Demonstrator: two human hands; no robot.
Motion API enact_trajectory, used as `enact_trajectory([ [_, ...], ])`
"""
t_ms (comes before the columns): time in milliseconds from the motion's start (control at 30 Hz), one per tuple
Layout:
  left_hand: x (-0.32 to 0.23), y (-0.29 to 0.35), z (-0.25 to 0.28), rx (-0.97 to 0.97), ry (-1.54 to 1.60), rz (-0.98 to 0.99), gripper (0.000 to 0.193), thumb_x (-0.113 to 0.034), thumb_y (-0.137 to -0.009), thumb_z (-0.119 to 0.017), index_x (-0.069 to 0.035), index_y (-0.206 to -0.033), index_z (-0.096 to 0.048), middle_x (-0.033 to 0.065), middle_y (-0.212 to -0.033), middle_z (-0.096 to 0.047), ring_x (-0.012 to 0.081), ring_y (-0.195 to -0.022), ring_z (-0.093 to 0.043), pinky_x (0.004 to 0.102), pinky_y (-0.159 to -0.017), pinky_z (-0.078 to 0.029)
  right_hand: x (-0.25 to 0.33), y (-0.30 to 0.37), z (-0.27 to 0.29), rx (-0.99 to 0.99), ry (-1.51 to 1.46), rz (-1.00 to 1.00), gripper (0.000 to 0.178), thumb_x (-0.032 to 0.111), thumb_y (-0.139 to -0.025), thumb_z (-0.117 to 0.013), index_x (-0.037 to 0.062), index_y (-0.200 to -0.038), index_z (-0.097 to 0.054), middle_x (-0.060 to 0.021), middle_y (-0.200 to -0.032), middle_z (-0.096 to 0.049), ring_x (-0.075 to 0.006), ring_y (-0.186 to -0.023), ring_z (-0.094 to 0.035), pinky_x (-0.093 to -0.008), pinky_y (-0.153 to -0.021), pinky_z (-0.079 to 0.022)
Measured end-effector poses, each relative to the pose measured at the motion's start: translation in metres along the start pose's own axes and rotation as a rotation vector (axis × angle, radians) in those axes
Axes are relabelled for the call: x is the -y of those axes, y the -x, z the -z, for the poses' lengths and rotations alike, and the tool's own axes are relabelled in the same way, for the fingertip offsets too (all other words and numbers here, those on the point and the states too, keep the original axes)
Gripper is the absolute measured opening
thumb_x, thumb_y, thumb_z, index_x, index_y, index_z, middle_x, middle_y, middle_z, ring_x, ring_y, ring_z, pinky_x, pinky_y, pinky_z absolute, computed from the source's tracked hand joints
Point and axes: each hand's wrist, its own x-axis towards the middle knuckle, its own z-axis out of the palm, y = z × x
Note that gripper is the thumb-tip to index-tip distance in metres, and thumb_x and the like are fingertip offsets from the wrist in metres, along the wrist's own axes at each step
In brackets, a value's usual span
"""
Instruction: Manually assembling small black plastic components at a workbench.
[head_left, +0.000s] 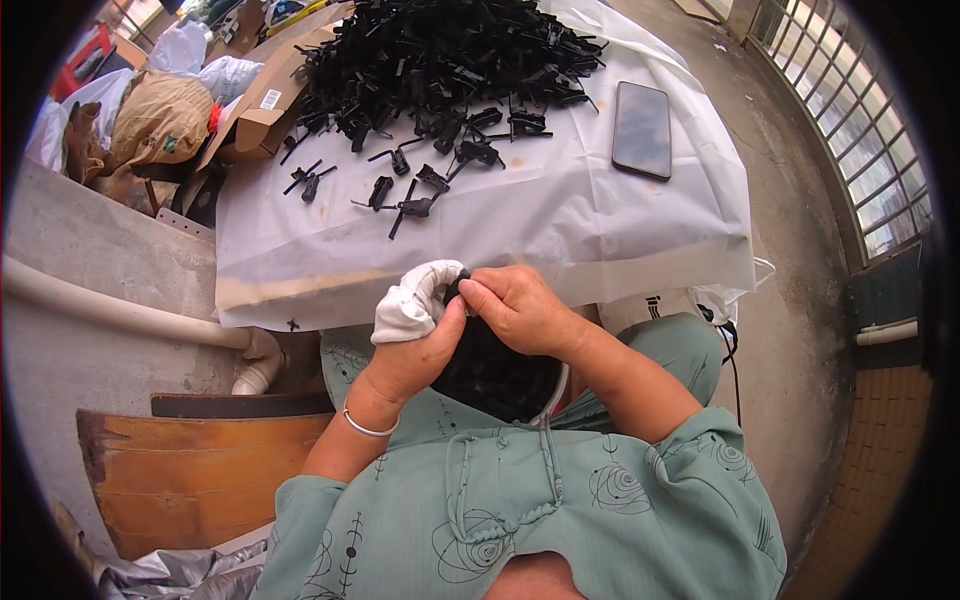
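My left hand (415, 330), its fingers wrapped in white cloth, meets my right hand (515, 305) just below the table's front edge. Together they pinch a small black plastic part (457, 288), mostly hidden by the fingers. Under my hands, in my lap, lies a dark heap of black parts (495, 375). On the table, covered with a white plastic sheet (560, 215), a big pile of black plastic clips (440, 55) sits at the far side, and several loose clips (405, 195) are scattered nearer to me.
A dark phone (641, 128) lies on the sheet at the right. An open cardboard box (262, 105) and stuffed sacks (150, 120) stand at the left. A white pipe (120, 310) and a wooden board (190, 470) are lower left. A window grille (850, 130) runs along the right.
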Motion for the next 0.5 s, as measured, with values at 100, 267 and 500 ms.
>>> enact_trajectory([
  [100, 0.0, -0.001, -0.005, -0.047, -0.076, -0.05, 0.024, 0.002, -0.08, -0.057, 0.005, -0.104, -0.055, 0.0082, -0.089, -0.061, 0.0111, -0.077, -0.056, 0.025, -0.07, -0.048, -0.005, 0.0, -0.012, -0.087, -0.205, -0.051, 0.028, 0.019, -0.093, -0.047, -0.0013, -0.074, -0.053, -0.0047, -0.06, -0.05, -0.0116, -0.058, -0.042, -0.0284, -0.056, -0.04],
  [267, 0.003, 0.002, -0.008, -0.063, -0.104, -0.087, 0.024, 0.002, -0.082, -0.055, 0.003, -0.106, -0.052, 0.0049, -0.09, -0.058, 0.0116, -0.079, -0.055, 0.0244, -0.072, -0.047, -0.002, -0.002, -0.012, -0.058, -0.317, -0.091, 0.028, 0.02, -0.093, -0.048, -0.0003, -0.075, -0.053, -0.001, -0.061, -0.047, -0.007, -0.061, -0.041, -0.0252, -0.056, -0.039],
  [500, -0.003, -0.004, 0.014, -0.012, 0.617, 0.287, 0.017, -0.006, -0.092, -0.048, -0.006, -0.109, -0.043, 0.0019, -0.084, -0.054, 0.0035, -0.058, -0.042, 0.0161, -0.05, -0.036, 0.007, -0.002, 0.009, -0.035, 0.087, -0.044, 0.02, 0.017, -0.086, -0.057, -0.0017, -0.08, -0.059, -0.0151, -0.067, -0.057, -0.0254, -0.058, -0.053, -0.0341, -0.058, -0.044],
])
